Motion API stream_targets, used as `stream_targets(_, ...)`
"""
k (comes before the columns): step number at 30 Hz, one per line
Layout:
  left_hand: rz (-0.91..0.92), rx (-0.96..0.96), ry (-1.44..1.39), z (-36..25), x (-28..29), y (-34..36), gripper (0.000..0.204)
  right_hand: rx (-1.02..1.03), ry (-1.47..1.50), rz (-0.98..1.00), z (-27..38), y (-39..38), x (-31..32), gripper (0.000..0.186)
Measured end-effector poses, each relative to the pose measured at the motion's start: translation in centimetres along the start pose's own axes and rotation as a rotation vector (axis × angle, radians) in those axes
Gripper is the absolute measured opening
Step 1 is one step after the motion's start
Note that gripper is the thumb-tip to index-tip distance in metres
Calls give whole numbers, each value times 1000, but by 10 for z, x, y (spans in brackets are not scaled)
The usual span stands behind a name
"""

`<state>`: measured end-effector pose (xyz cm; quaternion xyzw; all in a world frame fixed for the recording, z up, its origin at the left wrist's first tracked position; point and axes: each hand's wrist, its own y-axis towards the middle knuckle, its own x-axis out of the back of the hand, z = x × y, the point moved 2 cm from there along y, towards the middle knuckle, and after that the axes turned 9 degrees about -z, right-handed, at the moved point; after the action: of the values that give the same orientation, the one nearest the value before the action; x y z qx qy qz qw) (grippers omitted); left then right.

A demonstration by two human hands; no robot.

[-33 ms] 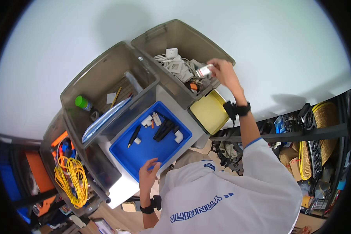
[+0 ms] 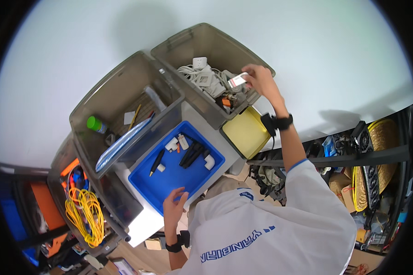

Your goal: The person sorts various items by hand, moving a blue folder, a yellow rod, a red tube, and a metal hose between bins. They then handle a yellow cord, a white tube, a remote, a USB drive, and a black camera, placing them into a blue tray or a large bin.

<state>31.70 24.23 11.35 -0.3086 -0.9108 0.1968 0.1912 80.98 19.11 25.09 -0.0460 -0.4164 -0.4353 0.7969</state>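
Observation:
My right hand (image 2: pixel 260 81) is closed on a small white box with a red stripe (image 2: pixel 237 80). It is above the right side of a grey translucent bin (image 2: pixel 202 98) heaped with white cables, a white socket plate (image 2: pixel 199 63) and other small parts. My left hand (image 2: pixel 174 204), fingers apart and slightly curled, hovers at the near edge of a blue tray (image 2: pixel 170 185). Inside the tray are a black pen-like tool (image 2: pixel 157 162), several black cylinders (image 2: pixel 192 154), white pipe elbows (image 2: pixel 209 161) and a small white bottle (image 2: pixel 183 141).
A second grey bin (image 2: pixel 119 78) at left holds a green-capped can (image 2: pixel 95 123) and a blue-silver packet (image 2: pixel 124 144). Beside the blue tray stands a yellow tray (image 2: pixel 246 133). Coiled yellow cable (image 2: pixel 88 215) fills a bin at lower left; a loaded shelf (image 2: pixel 330 160) lies right.
My right hand has shifted slightly up and left with the white box, which shows its striped face more clearly. The left hand has barely moved.

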Motion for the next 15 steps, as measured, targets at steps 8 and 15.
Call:
stream_targets(8,-52,67,112,-19,-38,27,42,-507,-364,573,-99,137,-123,24)
stream_targets(15,-87,97,195,-26,-69,24,47,-247,-710,788,-186,121,-192,28)
